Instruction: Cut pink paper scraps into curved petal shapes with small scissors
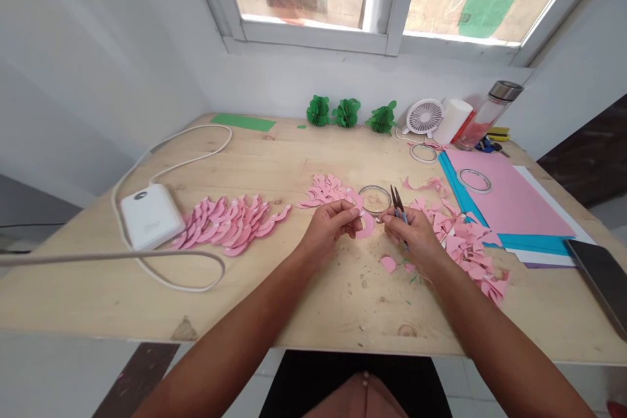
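Observation:
My left hand (337, 223) is closed on a small curved pink paper piece (365, 227), pinched between thumb and fingers. My right hand (409, 230) is wrapped round a pair of scissors (398, 201), their dark blades pointing up and away from me. Its fingertips come close to the paper piece and seem to pinch something tiny and white. Just beyond both hands lies a roll of tape (375, 199). A small pile of cut pink pieces (331, 189) sits beyond the left hand, and pink paper scraps (465, 245) are heaped beside the right hand.
Layered pink cutouts (230, 225) lie at left beside a white power bank (151, 215) and its looping cable (171, 253). Green paper ornaments (346, 113) stand along the wall. At right are a small fan (425, 117), a bottle (491, 114), coloured sheets (514, 199) and a phone (598, 281).

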{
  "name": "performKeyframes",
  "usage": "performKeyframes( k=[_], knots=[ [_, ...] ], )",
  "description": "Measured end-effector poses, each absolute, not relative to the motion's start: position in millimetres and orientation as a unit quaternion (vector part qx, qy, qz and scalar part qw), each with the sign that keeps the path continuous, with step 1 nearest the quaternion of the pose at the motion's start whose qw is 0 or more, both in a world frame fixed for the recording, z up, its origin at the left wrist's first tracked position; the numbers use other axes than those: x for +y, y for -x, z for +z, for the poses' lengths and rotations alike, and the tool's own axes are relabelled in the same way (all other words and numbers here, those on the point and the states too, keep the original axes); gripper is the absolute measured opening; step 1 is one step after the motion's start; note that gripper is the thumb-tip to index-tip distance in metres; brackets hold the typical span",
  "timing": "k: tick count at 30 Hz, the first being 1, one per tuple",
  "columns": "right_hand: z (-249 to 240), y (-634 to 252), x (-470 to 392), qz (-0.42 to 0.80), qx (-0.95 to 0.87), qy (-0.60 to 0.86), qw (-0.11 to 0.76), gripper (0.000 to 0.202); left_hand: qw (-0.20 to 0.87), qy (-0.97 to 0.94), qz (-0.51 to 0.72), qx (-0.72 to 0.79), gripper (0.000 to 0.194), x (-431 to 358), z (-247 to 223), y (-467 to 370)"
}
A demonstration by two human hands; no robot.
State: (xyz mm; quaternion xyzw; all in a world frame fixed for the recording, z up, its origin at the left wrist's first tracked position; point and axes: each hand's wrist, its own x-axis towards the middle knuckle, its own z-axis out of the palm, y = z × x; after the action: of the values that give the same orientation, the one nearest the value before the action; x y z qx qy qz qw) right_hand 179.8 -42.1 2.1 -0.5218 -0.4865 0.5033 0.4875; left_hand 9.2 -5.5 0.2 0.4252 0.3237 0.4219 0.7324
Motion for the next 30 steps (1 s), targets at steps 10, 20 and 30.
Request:
performKeyframes(
  k=[10, 20, 30],
  knots=[
    [5.9, -174.8, -44.9, 0.496, -0.511, 0.556, 0.428, 0.027, 0.724, -0.412, 0.436, 0.341, 0.018, -6.9, 0.6, -11.3],
    [7.1, -172.5, -45.2, 0.463, -0.542, 0.569, 0.408, 0.021, 0.732, -0.405, 0.428, 0.342, 0.019, -8.1, 0.1, -13.5],
    [4.7, -175.7, -42.6, 0.455, -0.488, 0.574, 0.475, 0.021, 0.709, -0.468, 0.384, 0.363, 0.018, -9.6, -1.3, -16.8]
  ],
)
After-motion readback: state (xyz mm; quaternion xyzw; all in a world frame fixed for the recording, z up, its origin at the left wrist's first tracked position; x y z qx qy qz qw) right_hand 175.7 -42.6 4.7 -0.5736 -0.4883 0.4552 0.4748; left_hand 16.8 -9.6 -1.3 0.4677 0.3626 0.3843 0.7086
